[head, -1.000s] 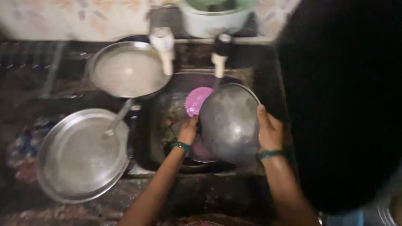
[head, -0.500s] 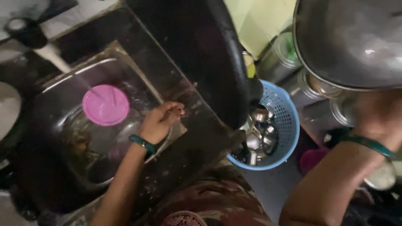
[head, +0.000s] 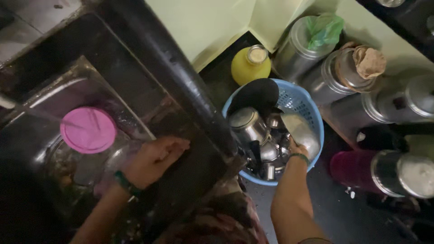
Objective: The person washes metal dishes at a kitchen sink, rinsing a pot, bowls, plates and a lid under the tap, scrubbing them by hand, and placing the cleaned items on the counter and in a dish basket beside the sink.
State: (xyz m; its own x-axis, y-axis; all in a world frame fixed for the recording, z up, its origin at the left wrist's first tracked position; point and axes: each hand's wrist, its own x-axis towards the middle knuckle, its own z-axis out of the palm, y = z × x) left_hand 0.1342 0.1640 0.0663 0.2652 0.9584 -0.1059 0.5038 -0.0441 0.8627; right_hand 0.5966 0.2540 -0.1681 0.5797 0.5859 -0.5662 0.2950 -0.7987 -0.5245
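Two hands have parted since the earlier frame: the right hand now grips the steel pan, lowered into the blue basket on the floor at right, tight among other vessels. Left hand rests flat, holding nothing, on the sink's near rim, beside the pink lid.

Things around the sink and floor
A pink lid lies in the sink; a yellow jar, 2 cloth-topped steel canisters and a maroon container stand on the floor.
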